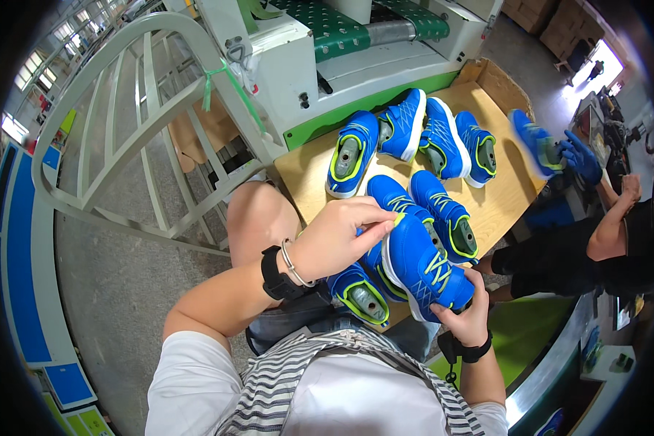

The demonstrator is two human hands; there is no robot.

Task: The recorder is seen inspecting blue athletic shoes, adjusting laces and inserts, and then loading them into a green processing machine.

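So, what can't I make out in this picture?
In the head view:
Underside of the held shoe: turned away from the camera.
Its heel end: partly covered by the right hand.
Details of the shoe by the blue glove: blurred.
Co-worker: head cut off at the dark right edge.
Distant figure, upper right: too small.

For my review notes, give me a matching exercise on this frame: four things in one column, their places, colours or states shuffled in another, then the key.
Column 1
1. Left hand
2. Right hand
3. Conveyor belt
4. Co-worker's glove

Column 2
A. Green with pale dots, at the top of the view
B. Holding the heel end of the raised shoe
C. Blue, toward the right of the view
D. At the toe of the raised shoe

Right pairs: 1-D, 2-B, 3-A, 4-C
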